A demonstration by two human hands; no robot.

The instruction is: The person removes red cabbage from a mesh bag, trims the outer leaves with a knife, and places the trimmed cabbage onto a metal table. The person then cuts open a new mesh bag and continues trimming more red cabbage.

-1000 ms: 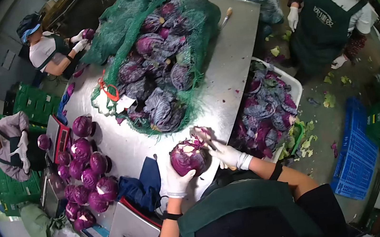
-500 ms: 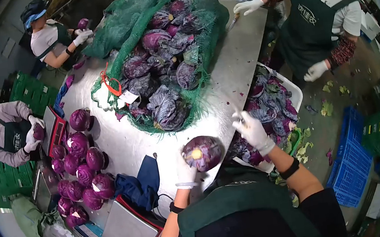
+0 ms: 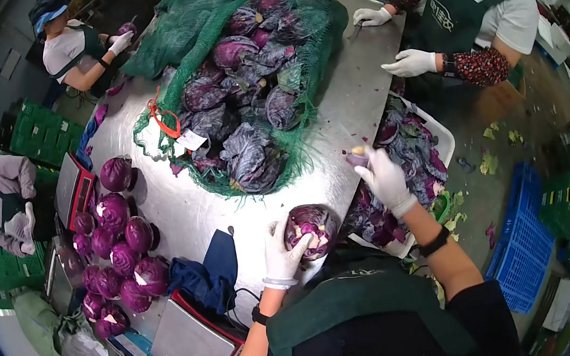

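My left hand [image 3: 284,251], in a white glove, holds a red cabbage [image 3: 312,232] against the metal table [image 3: 247,219] near its front edge. A pale cut patch shows on the cabbage's top. My right hand [image 3: 387,180], also gloved, is closed at the table's right edge, with a cut piece of cabbage stem [image 3: 357,157] at its fingertips. Whether it also holds a tool cannot be made out. Beyond my hands, a green net bag [image 3: 324,36] lies open around cabbages with dark outer leaves [image 3: 254,159].
Trimmed cabbages [image 3: 123,258] cluster at the left beside a blue cloth [image 3: 205,278] and a scale [image 3: 192,345]. A bin of leaves [image 3: 444,139] adjoins the table's right edge. A blue crate [image 3: 520,240] stands right. Co-workers stand at the upper right and left.
The cabbage under my left hand has turned and shows a pale cut top. A cut stem piece is now at my right hand, which has moved slightly right. The upper-right co-worker's hand has come over the table.
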